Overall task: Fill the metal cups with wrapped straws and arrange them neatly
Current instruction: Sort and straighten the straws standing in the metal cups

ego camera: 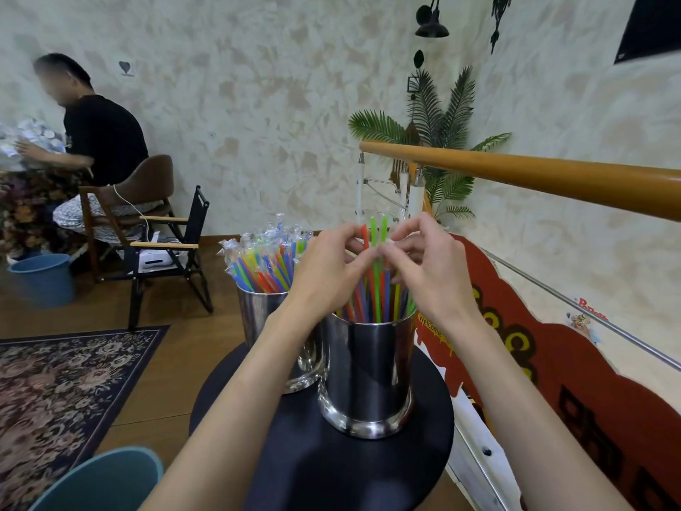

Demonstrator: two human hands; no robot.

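Two shiny round metal cups stand side by side, touching or nearly so, on a round black surface (320, 470). The near metal cup (368, 381) holds colourful wrapped plastic straws (376, 300) that stand upright, in green, orange, blue, red and yellow. The far metal cup (258, 315) sits just behind and to the left, and it is packed with more wrapped straws (265, 260) that lean out to the left. Both bare hands are above the near cup. The left hand (324, 271) has its fingers (353, 261) pinched together on the tops of a few tall straws. The right hand (431, 267) meets it from the other side, and its fingers (396, 248) are pinched on the same bunch, near a green straw (374, 237) and an orange straw (365, 234) that stick up highest. A blue plastic bucket (107, 481) sits on the floor at the lower left. A flowery dark rug (62, 385) lies on the wooden floor beside it. Another person sits on a brown chair (143, 189) far off at the left.
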